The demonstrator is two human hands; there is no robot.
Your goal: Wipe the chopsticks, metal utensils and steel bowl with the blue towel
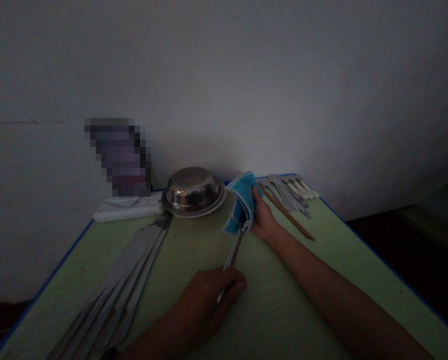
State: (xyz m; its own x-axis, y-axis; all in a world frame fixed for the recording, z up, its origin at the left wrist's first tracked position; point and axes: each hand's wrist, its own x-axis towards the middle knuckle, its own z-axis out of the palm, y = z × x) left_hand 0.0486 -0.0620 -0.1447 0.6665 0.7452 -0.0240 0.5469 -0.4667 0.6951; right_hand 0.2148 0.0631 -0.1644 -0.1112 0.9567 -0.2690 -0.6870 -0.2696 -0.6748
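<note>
Long flat grey metal utensils (128,250): fanned out at the left of the green tabletop (194,250); stiff and thin-edged by their look, so best taken by the narrow ends nearer the person.
Shiny round steel bowl (194,187): upside down on a pale-rimmed dish, just right of the white slab-like object (130,207); its smooth, curved wall looks slippery, and the rim should give a surer hold.
Left hand (212,295): closed around the lower part of the slim utensil, whose near end pokes out below the fingers.
Slim shiny metal utensil (233,250): slanted above the middle of the tabletop, between the two hands, its far end hidden in cloth – what shape that end has, I cannot tell. It is probably light and rigid, apt to twist in a loose grip; the bare lower shaft is the place to pinch.
Blue cloth with pale edging (244,192): soft, folded around the utensil's far end; it gives under pressure and adds grip, best pressed from both sides.
Right hand (263,217): gripping the cloth from its right side, several fingers hidden behind it.
Brown wooden chopsticks (291,212): beside the spread of spoons (284,192); light, thin and liable to roll.
</note>
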